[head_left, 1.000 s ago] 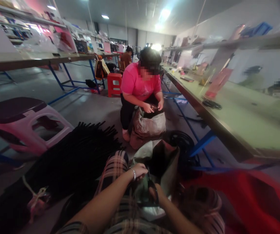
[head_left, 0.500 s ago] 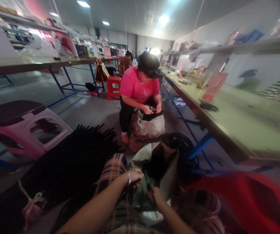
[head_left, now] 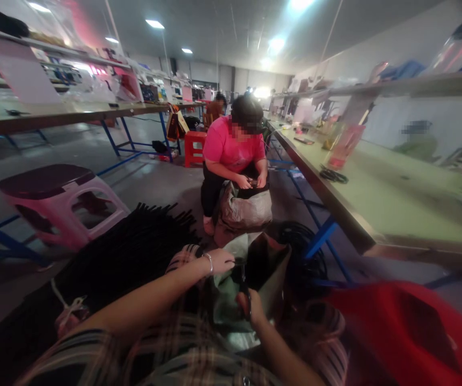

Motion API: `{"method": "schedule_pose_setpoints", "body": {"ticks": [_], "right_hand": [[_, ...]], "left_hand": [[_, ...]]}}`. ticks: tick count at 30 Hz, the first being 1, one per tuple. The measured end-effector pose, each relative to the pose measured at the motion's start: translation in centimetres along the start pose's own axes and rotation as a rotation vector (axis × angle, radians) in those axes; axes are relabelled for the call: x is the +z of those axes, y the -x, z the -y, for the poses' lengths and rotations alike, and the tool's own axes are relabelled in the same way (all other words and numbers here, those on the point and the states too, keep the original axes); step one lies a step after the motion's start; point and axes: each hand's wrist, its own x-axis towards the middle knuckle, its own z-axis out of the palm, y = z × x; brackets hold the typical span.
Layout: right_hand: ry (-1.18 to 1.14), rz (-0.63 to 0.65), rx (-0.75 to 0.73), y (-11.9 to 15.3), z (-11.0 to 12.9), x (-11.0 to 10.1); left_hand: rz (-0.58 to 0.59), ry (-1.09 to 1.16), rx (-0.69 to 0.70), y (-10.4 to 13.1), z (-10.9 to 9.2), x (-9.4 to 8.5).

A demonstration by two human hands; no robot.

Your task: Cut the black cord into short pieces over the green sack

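both hands (head_left: 236,284) closed on 1 blurred dark strip (head_left: 242,279) over an open bag (head_left: 271,268), its contents hidden

A pink stool (head_left: 64,206) with a dark top, a red stool (head_left: 195,147) farther off, blue table legs (head_left: 322,238), a pink shirt (head_left: 233,147), plaid trousers (head_left: 182,260), perhaps brown-and-cream.

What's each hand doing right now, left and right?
Left hand: closed on a thin dark strip at the open bag.
Right hand: closed on the same strip, lower down.
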Motion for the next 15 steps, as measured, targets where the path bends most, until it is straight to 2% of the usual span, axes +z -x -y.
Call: {"method": "schedule_pose_setpoints", "body": {"ticks": [2,4,7,11,15], "right_hand": [[-0.013,-0.031,-0.025,0.1,0.4,-0.2],[-0.001,-0.055,-0.056,0.0,0.7,-0.5],[0.041,-0.088,-0.06,-0.3,1.1,-0.8],[0.127,-0.123,0.001,-1.2,1.1,-0.8],[0.153,-0.154,0.141,-2.8,-0.5,-0.6]], "left_hand": [[-0.048,-0.104,0.065,-0.2,-0.9,-0.7],[-0.073,-0.128,0.07,-0.6,-1.6,-0.8],[-0.133,-0.045,0.039,-1.6,-1.8,0.4],[-0.186,0.2,-0.047,-3.8,0.2,4.7],[-0.125,0.432,-0.115,-6.8,3.5,10.1]]}}
